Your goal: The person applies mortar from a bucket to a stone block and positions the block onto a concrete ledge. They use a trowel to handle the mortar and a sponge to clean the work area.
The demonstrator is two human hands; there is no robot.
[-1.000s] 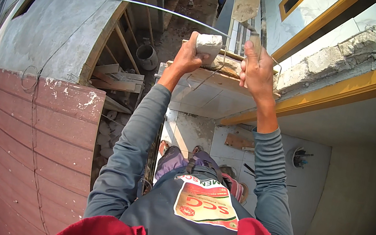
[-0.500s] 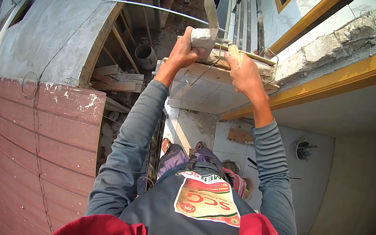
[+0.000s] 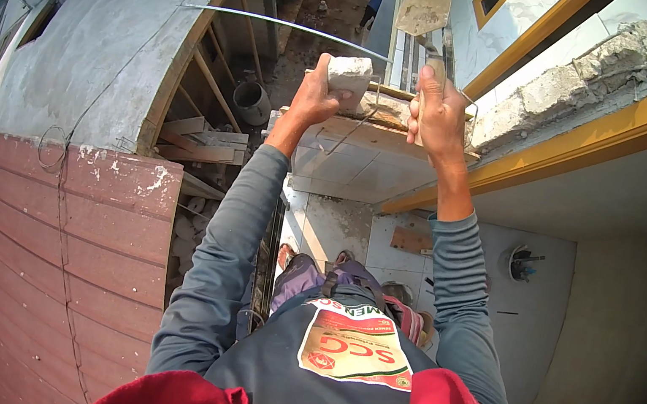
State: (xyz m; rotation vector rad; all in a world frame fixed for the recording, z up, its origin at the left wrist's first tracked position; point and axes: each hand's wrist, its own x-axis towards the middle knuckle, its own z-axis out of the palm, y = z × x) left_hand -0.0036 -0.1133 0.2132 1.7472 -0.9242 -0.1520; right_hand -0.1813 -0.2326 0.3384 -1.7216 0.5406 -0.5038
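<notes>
A pale grey-white piece of masonry block (image 3: 350,76) is in my left hand (image 3: 311,102), whose fingers wrap its left side and near edge. My right hand (image 3: 441,125) is closed around the handle of a trowel (image 3: 425,1). Its flat, mortar-stained blade points up and away, apart from the block. Both hands are over the top of a low tiled wall (image 3: 386,111), where a wooden board and rough mortar show. A bent metal wire (image 3: 350,132) hangs over the wall's near face between my hands.
A thin pale pipe (image 3: 285,23) crosses beyond the wall. On the right runs a yellow-brown frame (image 3: 553,161) beside a rough concrete ledge (image 3: 584,79). Reddish roofing (image 3: 51,242) lies to the left. A bucket (image 3: 517,260) with tools stands on the tiled floor below.
The trowel has swung away from the block, and its blade now points up and to the right. My right hand has moved slightly right; my left hand still holds the block.
</notes>
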